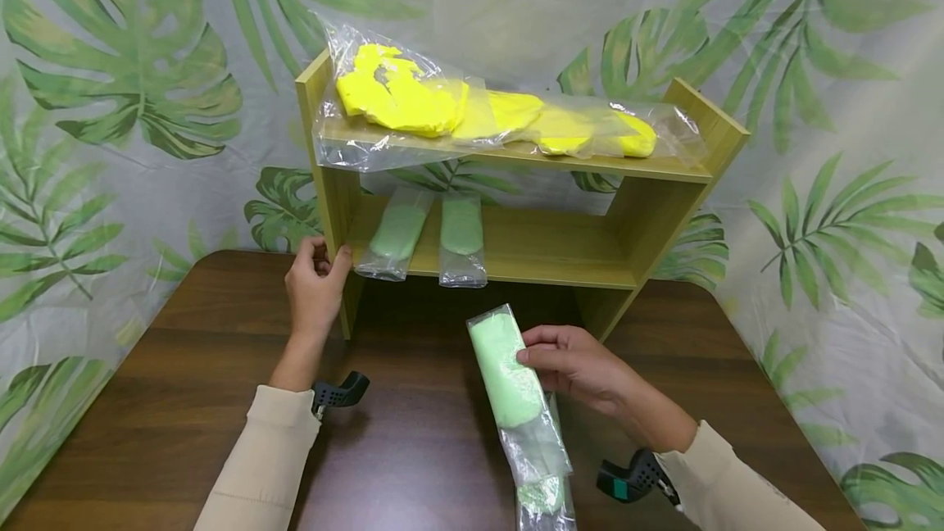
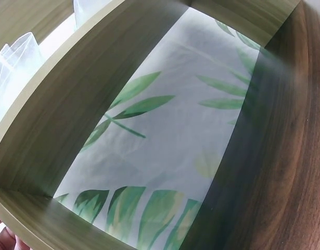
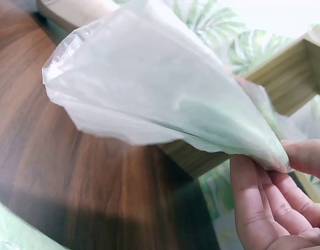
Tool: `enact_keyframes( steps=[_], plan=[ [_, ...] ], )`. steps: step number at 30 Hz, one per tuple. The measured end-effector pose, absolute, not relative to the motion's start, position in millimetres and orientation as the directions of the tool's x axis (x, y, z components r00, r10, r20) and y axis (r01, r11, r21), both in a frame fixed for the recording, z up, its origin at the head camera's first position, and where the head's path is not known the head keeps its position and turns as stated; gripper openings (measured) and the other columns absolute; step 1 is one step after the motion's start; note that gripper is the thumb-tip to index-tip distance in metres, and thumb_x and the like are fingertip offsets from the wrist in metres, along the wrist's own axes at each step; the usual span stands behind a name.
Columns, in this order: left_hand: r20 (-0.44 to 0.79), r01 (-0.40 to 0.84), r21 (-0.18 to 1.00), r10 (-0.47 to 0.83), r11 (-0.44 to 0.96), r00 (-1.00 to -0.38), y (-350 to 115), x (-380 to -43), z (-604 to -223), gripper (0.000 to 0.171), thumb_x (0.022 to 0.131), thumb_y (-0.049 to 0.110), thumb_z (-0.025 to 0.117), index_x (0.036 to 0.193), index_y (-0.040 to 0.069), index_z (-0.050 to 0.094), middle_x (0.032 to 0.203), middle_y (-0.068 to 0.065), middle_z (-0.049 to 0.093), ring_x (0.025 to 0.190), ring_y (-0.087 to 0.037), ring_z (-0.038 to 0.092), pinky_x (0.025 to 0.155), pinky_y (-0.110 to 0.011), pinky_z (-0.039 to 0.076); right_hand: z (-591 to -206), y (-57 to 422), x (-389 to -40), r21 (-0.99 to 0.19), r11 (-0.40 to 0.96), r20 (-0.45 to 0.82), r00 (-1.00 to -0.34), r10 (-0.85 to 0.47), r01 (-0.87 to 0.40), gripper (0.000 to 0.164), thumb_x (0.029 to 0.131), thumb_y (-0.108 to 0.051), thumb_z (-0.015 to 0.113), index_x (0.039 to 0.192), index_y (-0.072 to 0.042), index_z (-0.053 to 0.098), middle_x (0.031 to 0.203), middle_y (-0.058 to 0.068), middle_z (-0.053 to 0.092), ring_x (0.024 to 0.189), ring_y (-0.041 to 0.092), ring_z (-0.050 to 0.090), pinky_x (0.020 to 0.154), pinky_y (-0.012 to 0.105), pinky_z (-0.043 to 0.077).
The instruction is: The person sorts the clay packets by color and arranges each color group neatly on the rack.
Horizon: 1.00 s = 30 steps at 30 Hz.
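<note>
My left hand point(image 1: 313, 297) grips the left side panel of a small wooden shelf point(image 1: 549, 246). In the head view my right hand point(image 1: 590, 371) pinches a clear plastic bag with a folded light green item point(image 1: 505, 367) inside, held in front of the shelf. The right wrist view shows that bag point(image 3: 133, 78) spreading out from the thumb and fingers. Below it, partly covered, is another bagged green item point(image 1: 542, 494). Two more bagged green items, one on the left point(image 1: 398, 228) and one beside it point(image 1: 462, 228), lie on the middle shelf with their bag ends over the front edge.
Bagged yellow items point(image 1: 406, 97) lie along the top board, their plastic hanging over its front. The shelf stands at the back of a dark wooden table point(image 1: 413, 449). Leaf-patterned cloth point(image 1: 509, 6) hangs behind it.
</note>
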<state>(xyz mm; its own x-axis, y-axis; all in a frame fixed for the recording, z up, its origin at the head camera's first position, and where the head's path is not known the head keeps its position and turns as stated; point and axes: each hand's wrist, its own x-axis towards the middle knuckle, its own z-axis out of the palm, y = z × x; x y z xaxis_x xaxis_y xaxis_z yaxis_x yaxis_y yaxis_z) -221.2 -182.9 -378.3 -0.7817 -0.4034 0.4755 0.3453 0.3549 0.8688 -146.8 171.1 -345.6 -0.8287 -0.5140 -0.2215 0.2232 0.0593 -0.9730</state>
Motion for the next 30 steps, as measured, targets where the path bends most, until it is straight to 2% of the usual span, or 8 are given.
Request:
enact_keyframes(
  steps=[8, 14, 17, 21, 24, 30],
  plan=[
    [0.477, 0.345, 0.868, -0.408, 0.356, -0.779, -183, -222, -378, 0.03, 0.092, 0.03, 0.062, 0.105, 0.003, 0.06, 0.079, -0.003, 0.053, 0.067, -0.014, 0.047, 0.059, -0.022, 0.037, -334, 172, -142, -0.973, 0.088, -0.228, -0.836, -0.499, 0.213, 0.025, 0.092, -0.01, 0.064, 0.112, 0.003, 0.056, 0.09, 0.003, 0.064, 0.074, 0.012, 0.061, 0.068, 0.028, 0.051],
    [0.473, 0.34, 0.87, -0.41, 0.356, -0.78, -183, -222, -378, 0.029, 0.091, 0.031, 0.062, 0.105, 0.005, 0.059, 0.078, -0.002, 0.052, 0.068, -0.015, 0.046, 0.06, -0.024, 0.037, -325, 173, -138, -0.979, 0.094, -0.204, -0.834, -0.512, 0.182, 0.019, 0.093, -0.012, 0.062, 0.108, -0.001, 0.058, 0.084, 0.0, 0.062, 0.07, 0.01, 0.06, 0.066, 0.028, 0.05],
    [0.474, 0.343, 0.87, -0.41, 0.355, -0.779, -183, -222, -378, 0.029, 0.091, 0.03, 0.062, 0.106, 0.005, 0.059, 0.079, -0.002, 0.052, 0.068, -0.015, 0.046, 0.06, -0.024, 0.037, -319, 175, -138, -0.984, 0.1, -0.177, -0.84, -0.514, 0.146, 0.017, 0.094, -0.013, 0.06, 0.107, -0.003, 0.058, 0.078, -0.003, 0.058, 0.064, 0.009, 0.054, 0.06, 0.026, 0.047],
    [0.478, 0.348, 0.868, -0.409, 0.354, -0.777, -184, -222, -379, 0.03, 0.091, 0.03, 0.063, 0.106, 0.004, 0.059, 0.079, -0.002, 0.052, 0.068, -0.015, 0.046, 0.06, -0.023, 0.037, -310, 177, -139, -0.989, 0.075, -0.148, -0.842, -0.519, 0.127, 0.016, 0.096, -0.013, 0.058, 0.108, -0.003, 0.055, 0.077, -0.002, 0.058, 0.063, 0.01, 0.057, 0.059, 0.026, 0.048],
    [0.48, 0.346, 0.867, -0.409, 0.359, -0.776, -184, -222, -379, 0.03, 0.092, 0.029, 0.062, 0.106, 0.003, 0.059, 0.079, -0.003, 0.053, 0.068, -0.014, 0.047, 0.059, -0.021, 0.037, -303, 178, -141, -0.991, 0.022, -0.127, -0.844, -0.521, 0.135, 0.015, 0.098, -0.013, 0.055, 0.109, -0.002, 0.054, 0.084, 0.002, 0.063, 0.071, 0.014, 0.064, 0.064, 0.029, 0.053],
    [0.477, 0.345, 0.867, -0.403, 0.359, -0.781, -184, -222, -380, 0.03, 0.092, 0.03, 0.062, 0.107, 0.003, 0.059, 0.08, -0.004, 0.053, 0.068, -0.015, 0.047, 0.059, -0.022, 0.037, -291, 183, -151, -0.994, -0.043, -0.072, -0.891, -0.448, 0.102, 0.013, 0.099, -0.012, 0.052, 0.108, -0.004, 0.057, 0.083, 0.002, 0.062, 0.07, 0.013, 0.062, 0.064, 0.027, 0.052]
  ],
)
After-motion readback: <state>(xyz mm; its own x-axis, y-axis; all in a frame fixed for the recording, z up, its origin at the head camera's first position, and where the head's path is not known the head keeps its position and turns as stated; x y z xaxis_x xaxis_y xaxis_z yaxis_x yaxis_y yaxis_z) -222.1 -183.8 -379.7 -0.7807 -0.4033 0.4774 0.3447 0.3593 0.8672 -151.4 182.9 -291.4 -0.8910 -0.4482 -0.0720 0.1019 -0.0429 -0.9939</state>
